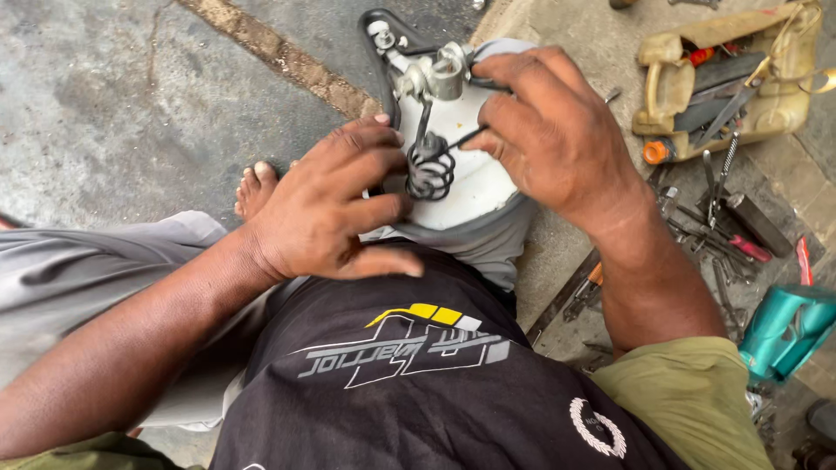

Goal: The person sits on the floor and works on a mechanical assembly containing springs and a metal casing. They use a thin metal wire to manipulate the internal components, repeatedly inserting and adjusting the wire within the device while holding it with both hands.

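Bare concrete floor [113, 104] lies open on the left; scattered tools [723, 226] and probably a cut jug [766, 96] crowd the right.

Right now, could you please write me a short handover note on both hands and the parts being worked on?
Left hand: rests on the knee, fingers steadying the dark coiled spring.
Right hand: pinches a thin black wire that runs to the spring.
The spring hangs from a metal fitting on top of the white rounded part, which sits on the person's knee.
Done: one end of the spring is hooked at the fitting.
Left: the wire end is not yet seated, as far as can be seen.
Loose tools and a cut-open yellow can lie on the ground at the right.
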